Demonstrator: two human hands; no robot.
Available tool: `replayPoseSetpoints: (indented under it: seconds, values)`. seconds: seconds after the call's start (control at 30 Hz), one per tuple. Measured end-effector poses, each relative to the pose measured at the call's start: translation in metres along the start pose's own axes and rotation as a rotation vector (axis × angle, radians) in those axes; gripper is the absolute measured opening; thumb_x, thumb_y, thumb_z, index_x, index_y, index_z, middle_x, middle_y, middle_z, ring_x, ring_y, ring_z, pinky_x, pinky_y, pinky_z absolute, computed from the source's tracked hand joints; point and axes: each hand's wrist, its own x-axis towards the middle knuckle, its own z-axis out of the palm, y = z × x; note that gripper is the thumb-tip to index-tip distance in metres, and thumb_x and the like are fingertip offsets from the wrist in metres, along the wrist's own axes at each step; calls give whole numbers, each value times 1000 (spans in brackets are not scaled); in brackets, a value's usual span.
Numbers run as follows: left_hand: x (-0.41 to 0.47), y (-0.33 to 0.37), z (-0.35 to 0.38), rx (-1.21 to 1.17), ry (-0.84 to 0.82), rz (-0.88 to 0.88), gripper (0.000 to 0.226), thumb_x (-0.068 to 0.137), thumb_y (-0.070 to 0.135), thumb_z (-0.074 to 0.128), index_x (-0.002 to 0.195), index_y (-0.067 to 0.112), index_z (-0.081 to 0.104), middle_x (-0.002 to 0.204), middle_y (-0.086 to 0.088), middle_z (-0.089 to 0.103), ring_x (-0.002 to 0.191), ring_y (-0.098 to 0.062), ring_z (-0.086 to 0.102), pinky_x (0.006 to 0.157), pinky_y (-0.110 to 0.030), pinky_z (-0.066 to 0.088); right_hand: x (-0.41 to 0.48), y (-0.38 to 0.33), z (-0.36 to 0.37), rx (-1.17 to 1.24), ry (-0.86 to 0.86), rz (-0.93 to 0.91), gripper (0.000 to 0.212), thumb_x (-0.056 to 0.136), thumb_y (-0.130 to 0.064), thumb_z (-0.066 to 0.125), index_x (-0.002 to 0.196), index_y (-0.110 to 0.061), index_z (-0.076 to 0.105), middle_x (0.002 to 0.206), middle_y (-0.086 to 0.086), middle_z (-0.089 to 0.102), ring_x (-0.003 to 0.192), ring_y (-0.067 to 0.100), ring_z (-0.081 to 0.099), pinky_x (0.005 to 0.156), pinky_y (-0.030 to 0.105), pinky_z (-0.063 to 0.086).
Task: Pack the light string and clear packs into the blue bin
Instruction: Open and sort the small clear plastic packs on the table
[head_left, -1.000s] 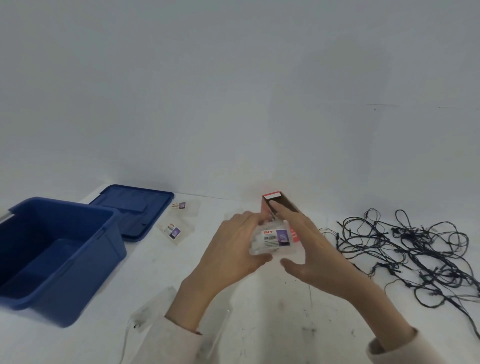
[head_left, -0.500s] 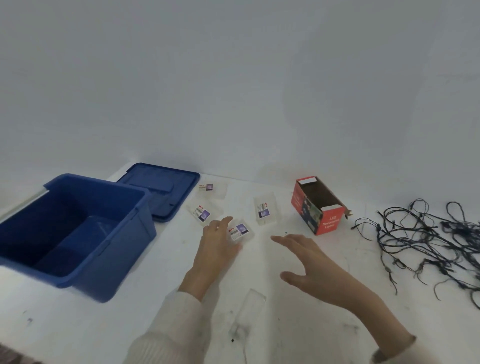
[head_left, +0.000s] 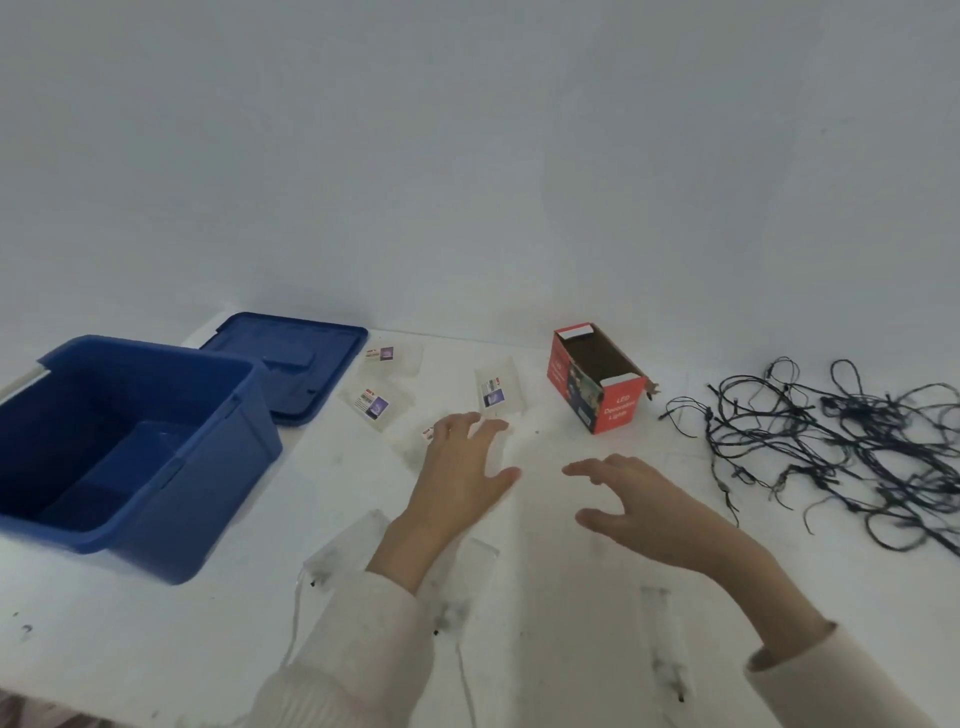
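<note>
Pinch the clear pack (head_left: 418, 442) right of the blue bin (head_left: 208, 493) by its edges with the spread left hand (head_left: 457, 467); keep the spread, empty right hand (head_left: 644, 499) clear.

The person wears a long-sleeved top in a soft cream or off-white knit. The left sleeve (head_left: 358, 644) comes into the picture at about 6 o'clock. Its fabric looks thick and slightly fuzzy, with fine ribbing towards the lower edge and a plain, rounded cuff that ends just short of the wrist. The right sleeve (head_left: 836, 680) enters at about 5 o'clock in the same pale cloth, and its cuff shows a folded rim with a darker shadow line beneath it. The left hand (head_left: 457, 483) and the right hand (head_left: 649, 512) are both bare beyond the cuffs. The fingertips are too blurred for any finer detail.
</note>
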Motion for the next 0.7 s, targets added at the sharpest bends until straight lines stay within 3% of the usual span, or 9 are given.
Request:
replayPoseSetpoints:
  seconds: [0.17,0.4,0.57,0.7]
  values:
    - [-19,54,22,-63,-122,77,43,91,36,54,133,28,47,146,2,35,138,-16,19,111,-30,23,-29,25,9,-114,-67,128,46,90,-45,52,132,-30,43,121,0,49,121,15,39,93,30,37]
    - [-42,89,47,-97,-188,150,37,94,22,50,130,23,50,136,0,46,130,-17,32,104,-25,30,-59,31,31,-154,-37,238,63,81,-62,55,127,-23,38,120,1,51,107,21,53,77,31,37]
    - [-54,103,48,-142,-229,103,34,97,18,43,129,22,51,132,-3,52,122,-18,44,97,-26,37,-69,31,40,-50,-33,262,45,84,-42,58,118,-17,42,83,-7,45,79,20,50,62,28,39]
    - [-62,113,37,-501,-483,-46,39,93,41,49,131,30,46,121,4,58,97,-12,60,81,-23,48,-77,39,19,292,-8,279,26,82,-31,57,104,-17,55,80,3,63,51,17,56,47,24,48]
